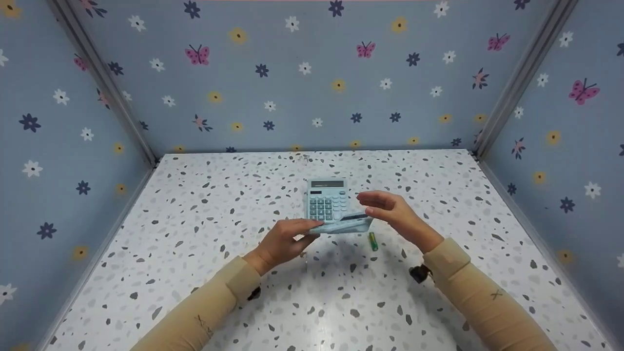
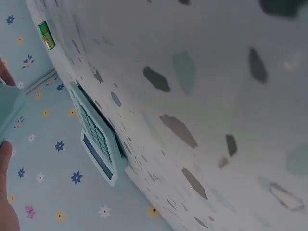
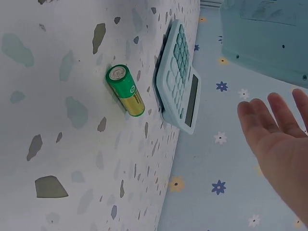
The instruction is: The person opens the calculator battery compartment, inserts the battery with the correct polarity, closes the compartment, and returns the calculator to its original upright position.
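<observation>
A light-blue calculator (image 1: 327,200) lies on the table, keys up, its display at the far end. In front of it, my left hand (image 1: 287,239) grips a second light-blue calculator (image 1: 346,226) by its left end, raised above the table and seen nearly edge-on. The right wrist view shows the raised calculator's underside (image 3: 264,43), with small screw holes. My right hand (image 1: 392,214) is beside its right end, fingers extended and holding nothing. A green and gold battery (image 3: 126,91) lies on the table below that end.
The white speckled table (image 1: 204,292) is bounded by blue flowered panels (image 1: 312,97) at the back and both sides. Grey metal posts (image 1: 526,68) stand at the back corners.
</observation>
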`<state>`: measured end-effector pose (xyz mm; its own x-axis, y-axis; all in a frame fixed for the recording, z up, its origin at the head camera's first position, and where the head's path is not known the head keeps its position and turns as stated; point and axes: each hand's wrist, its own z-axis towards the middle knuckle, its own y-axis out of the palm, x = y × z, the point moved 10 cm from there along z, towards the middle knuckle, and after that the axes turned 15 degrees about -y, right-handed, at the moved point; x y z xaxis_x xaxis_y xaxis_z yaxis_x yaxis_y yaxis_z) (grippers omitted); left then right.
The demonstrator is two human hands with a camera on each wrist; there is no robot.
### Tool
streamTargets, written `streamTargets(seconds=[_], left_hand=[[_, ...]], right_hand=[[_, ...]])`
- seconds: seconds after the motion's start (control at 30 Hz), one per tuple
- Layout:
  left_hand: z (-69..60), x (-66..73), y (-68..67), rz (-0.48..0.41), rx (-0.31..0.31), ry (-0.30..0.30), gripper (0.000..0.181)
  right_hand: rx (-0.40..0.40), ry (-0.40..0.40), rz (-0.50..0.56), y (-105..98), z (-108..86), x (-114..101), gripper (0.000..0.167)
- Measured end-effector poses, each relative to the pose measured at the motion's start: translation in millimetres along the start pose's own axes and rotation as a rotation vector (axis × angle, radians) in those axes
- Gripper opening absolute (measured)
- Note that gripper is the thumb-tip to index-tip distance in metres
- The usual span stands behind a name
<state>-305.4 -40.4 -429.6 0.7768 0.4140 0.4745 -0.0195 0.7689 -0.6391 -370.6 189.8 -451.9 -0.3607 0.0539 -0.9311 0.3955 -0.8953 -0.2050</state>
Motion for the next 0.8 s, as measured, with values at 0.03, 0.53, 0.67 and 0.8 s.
streamTargets(seconds=[0.03, 0.53, 0.67, 0.8], left_hand=[[1.2, -3.6, 0.4, -0.044, -0.019, -0.049, 0.036], [3.5, -48.6, 13.5, -0.698, -0.186, -0.663, 0.038], [1.2, -55.7, 14.0, -0.769, -0.166, -0.734, 0.039], [-2.8, -59.5, 16.3, -0.823, -0.149, -0.8, 0.042]], right_hand=[[0.0, -0.008, 0.019, 0.3, 0.2, -0.8, 0.055], [-0.005, -0.066, 0.173, 6.7, 0.1, -1.5, 0.066], [0.025, -0.043, 0.201, 5.9, -0.4, 1.9, 0.057], [0.065, -0.011, 0.211, 5.7, -0.6, 6.7, 0.05]])
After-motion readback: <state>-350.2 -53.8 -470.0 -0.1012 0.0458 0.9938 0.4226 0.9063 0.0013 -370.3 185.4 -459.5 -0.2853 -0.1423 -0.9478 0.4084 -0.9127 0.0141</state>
